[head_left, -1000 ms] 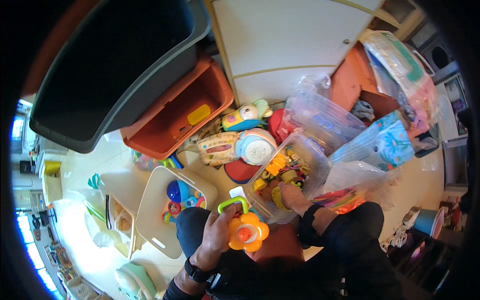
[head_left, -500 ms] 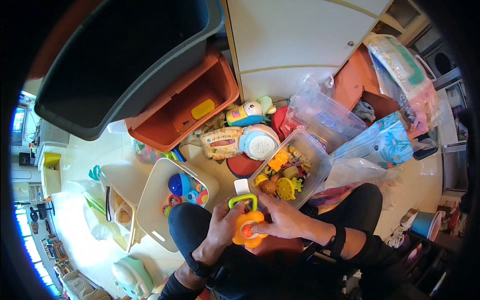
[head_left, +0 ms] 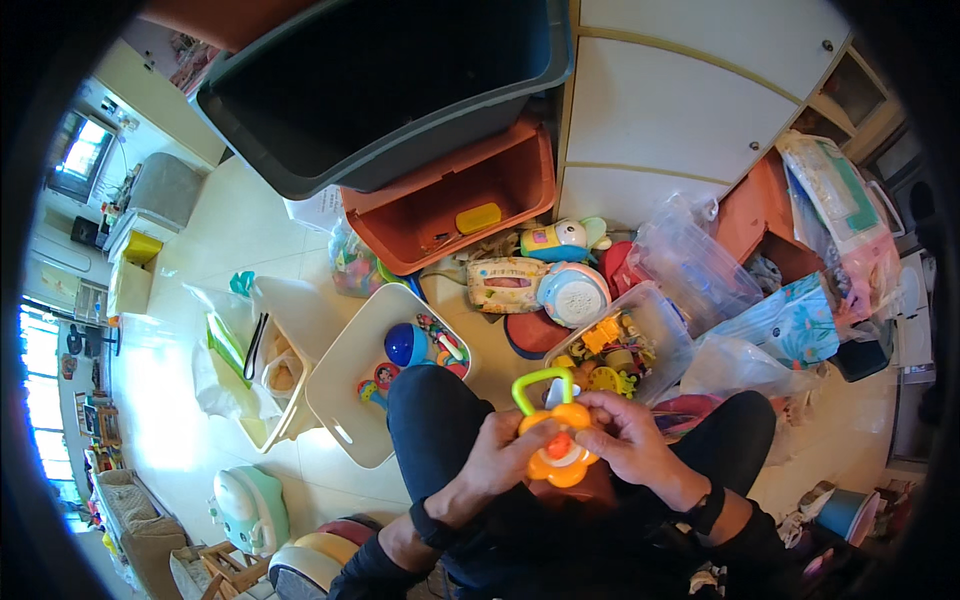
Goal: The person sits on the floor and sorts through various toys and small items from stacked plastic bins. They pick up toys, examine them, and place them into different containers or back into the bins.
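An orange flower-shaped rattle [head_left: 562, 470] with a lime green loop handle is held up between my knees, its handle pointing away from me. My left hand [head_left: 503, 452] grips its left petals, thumb near the red centre. From the other side my right hand [head_left: 632, 447] closes on the right petals, its thumb also by the centre. Just beyond the right hand, a clear plastic box [head_left: 672, 352] contains small toys, with an orange piece and a yellow gear-like toy among them. Left of my left knee, a cream bin [head_left: 340, 392] has a blue ball [head_left: 405, 344] and other colourful toys inside.
A large dark grey tub [head_left: 400, 140] stands over a terracotta bin [head_left: 380, 230] at the far side. Between that bin and the clear box lie a round blue-and-white toy [head_left: 578, 300] and a wipes pack [head_left: 508, 285]. A mint green toy [head_left: 250, 510] sits at lower left.
My view has swung left, so the scene sits further right and lower. Both hands still hold the rattle; the left thumb now lies nearer its centre, and the handle tilts more to the left.
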`<control>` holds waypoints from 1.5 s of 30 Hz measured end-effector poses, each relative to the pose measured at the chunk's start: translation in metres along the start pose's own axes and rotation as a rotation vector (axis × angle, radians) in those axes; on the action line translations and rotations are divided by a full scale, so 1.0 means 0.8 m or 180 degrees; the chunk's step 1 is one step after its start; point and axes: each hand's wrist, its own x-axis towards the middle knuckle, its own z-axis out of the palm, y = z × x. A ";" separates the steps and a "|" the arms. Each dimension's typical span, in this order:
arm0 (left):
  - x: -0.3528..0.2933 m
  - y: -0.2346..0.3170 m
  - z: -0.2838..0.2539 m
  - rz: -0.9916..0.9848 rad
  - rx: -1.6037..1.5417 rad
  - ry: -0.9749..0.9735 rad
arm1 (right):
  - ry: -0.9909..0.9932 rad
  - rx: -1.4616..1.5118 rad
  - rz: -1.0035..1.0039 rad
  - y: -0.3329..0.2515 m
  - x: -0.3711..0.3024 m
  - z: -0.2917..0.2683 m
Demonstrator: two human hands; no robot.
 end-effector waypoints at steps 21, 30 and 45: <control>-0.031 0.037 0.021 0.2304 0.2093 -0.0927 | -0.0299 0.3172 0.0445 0.039 0.006 0.029; -0.091 -0.024 -0.189 0.0912 -0.0699 0.1815 | 0.0003 0.2582 0.0708 0.028 0.001 -0.006; 0.037 -0.236 -0.423 -0.1468 0.3263 0.2200 | 0.0997 0.1746 0.1231 0.025 -0.016 -0.014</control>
